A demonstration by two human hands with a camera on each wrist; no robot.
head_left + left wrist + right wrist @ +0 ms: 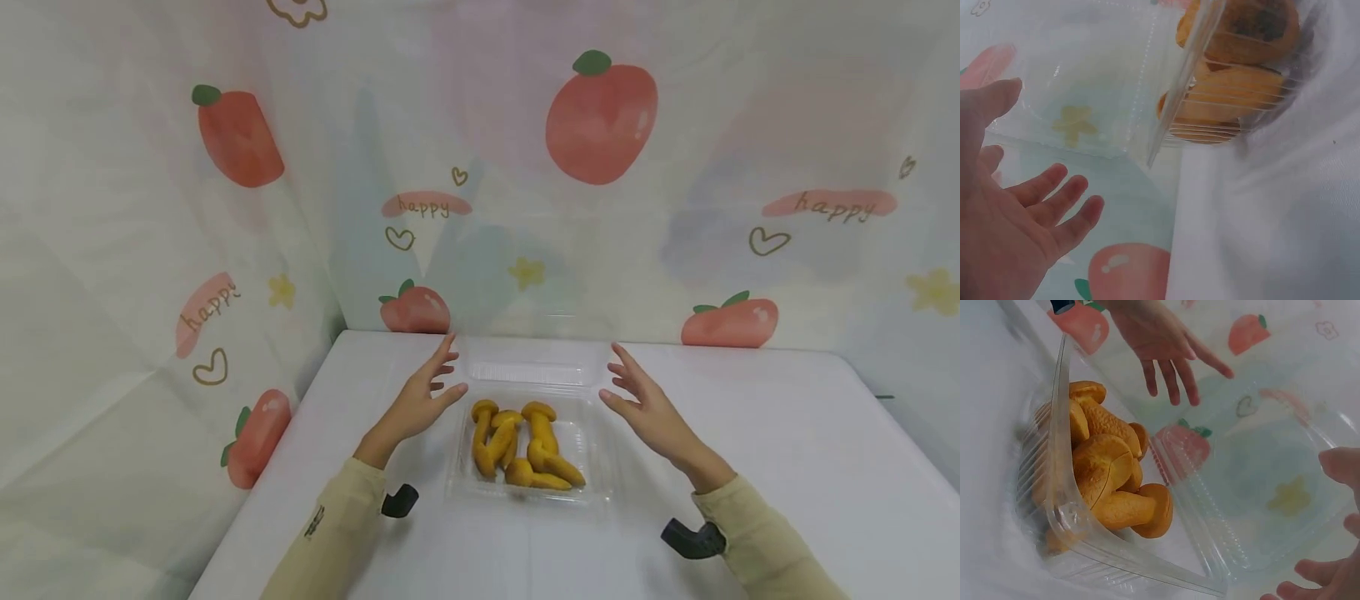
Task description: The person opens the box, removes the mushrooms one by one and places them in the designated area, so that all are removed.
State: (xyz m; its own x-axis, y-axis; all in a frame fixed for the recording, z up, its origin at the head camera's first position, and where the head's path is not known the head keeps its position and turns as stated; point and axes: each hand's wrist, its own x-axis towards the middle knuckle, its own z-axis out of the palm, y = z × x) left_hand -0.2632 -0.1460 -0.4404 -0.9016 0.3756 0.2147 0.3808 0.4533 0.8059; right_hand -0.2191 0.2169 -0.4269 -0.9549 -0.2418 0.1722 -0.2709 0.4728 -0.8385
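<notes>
A clear plastic clamshell box [597, 467] stands on the table with its lid [531, 372] raised at the back. Several yellow-orange mushrooms [543, 433] lie in its base, some overlapping. My left hand [416, 404] is held in the air just left of the lid, fingers spread and apart from the plastic. On the other side, my right hand [656, 417] mirrors it, fingers loosely extended and palm facing the lid. Neither hand holds anything. In the right wrist view, the mushrooms [1110, 472] show above the ribbed wall of the base.
A white cloth [795, 467] covers the table, and printed curtains [487, 108] with fruit and "happy" motifs rise behind and to the left. A black bent piece [400, 501] is at the left sleeve, and a similar black piece [692, 539] at the right sleeve.
</notes>
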